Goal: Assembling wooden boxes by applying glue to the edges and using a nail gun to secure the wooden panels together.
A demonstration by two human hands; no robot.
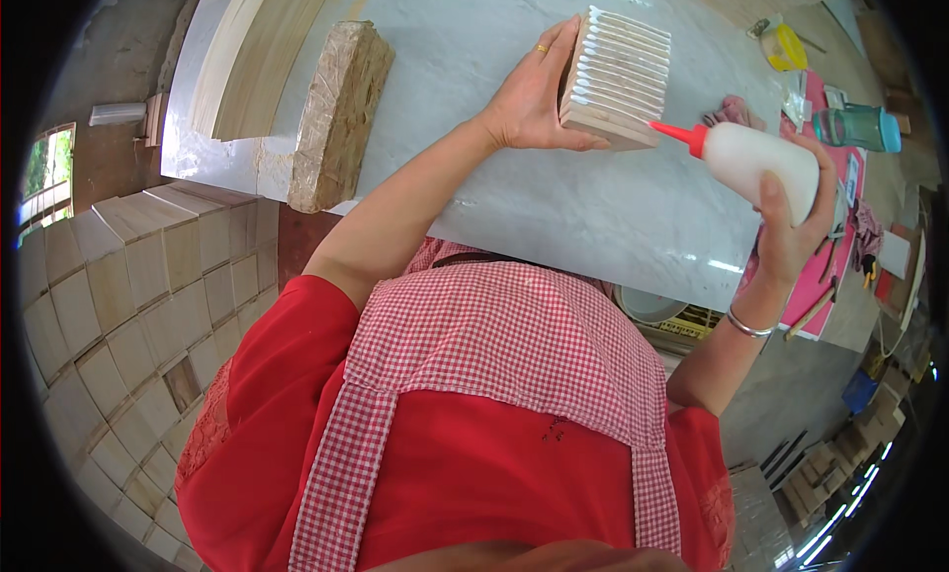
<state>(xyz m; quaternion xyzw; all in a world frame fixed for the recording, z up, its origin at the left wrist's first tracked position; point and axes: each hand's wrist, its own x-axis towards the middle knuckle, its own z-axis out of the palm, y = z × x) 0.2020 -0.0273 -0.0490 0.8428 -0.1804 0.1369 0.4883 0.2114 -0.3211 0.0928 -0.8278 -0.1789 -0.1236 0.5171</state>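
My left hand (529,97) grips the side of a stack of thin wooden slats (618,78) standing on edge on the pale worktable (514,206). White glue lines run along the slats' upper edges. My right hand (791,231) holds a white glue bottle (756,157) tipped sideways. Its red nozzle (677,134) touches the near corner of the stack.
A rough pressed-wood block (336,112) and a long pale board stack (257,53) lie at the table's left. Stacked wooden pieces (129,305) fill the floor on the left. A teal bottle (860,127), a yellow tape measure (786,46) and small tools sit on a pink mat (825,265) at right.
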